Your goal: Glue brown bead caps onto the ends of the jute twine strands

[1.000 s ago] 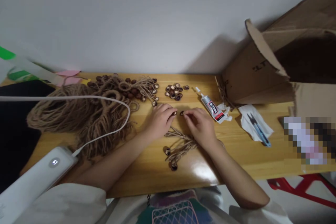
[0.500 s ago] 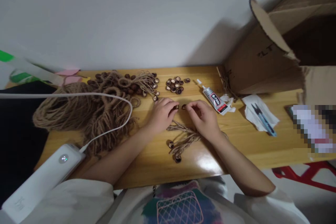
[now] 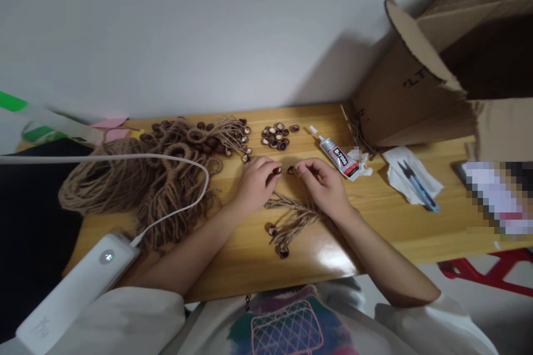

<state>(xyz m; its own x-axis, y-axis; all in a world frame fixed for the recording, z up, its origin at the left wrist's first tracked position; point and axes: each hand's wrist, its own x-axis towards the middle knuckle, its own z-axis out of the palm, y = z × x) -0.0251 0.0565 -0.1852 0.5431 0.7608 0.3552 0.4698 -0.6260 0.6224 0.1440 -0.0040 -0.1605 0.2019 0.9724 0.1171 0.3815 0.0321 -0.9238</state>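
Observation:
My left hand (image 3: 259, 180) is closed in a pinch, with a small dark brown nutshell half (image 3: 278, 170) at its fingertips. Facing it, my right hand (image 3: 323, 182) pinches another hollow nutshell half (image 3: 291, 170); a gap separates the two pieces. Whether a cord end also sits between the right fingertips is too small to tell. Below the hands lies a bundle of jute twine strands (image 3: 293, 222), partly hidden by the right hand. Near the strand ends are two nutshell halves, one (image 3: 272, 229) pale inside and one dark (image 3: 283, 252).
A pile of nutshell halves (image 3: 275, 136) lies behind my hands. Left are coiled jute twine (image 3: 106, 180), knotted twine pieces (image 3: 166, 199) and a white power bank (image 3: 79, 291) with its cable. Right are a B-7000 glue tube (image 3: 338, 158), thread snips (image 3: 418, 186) on tissue, and a cardboard box (image 3: 400, 94).
The camera view has shifted slightly. Both hands stay almost in place, and the right fingertips have tilted a little around the nutshell half.

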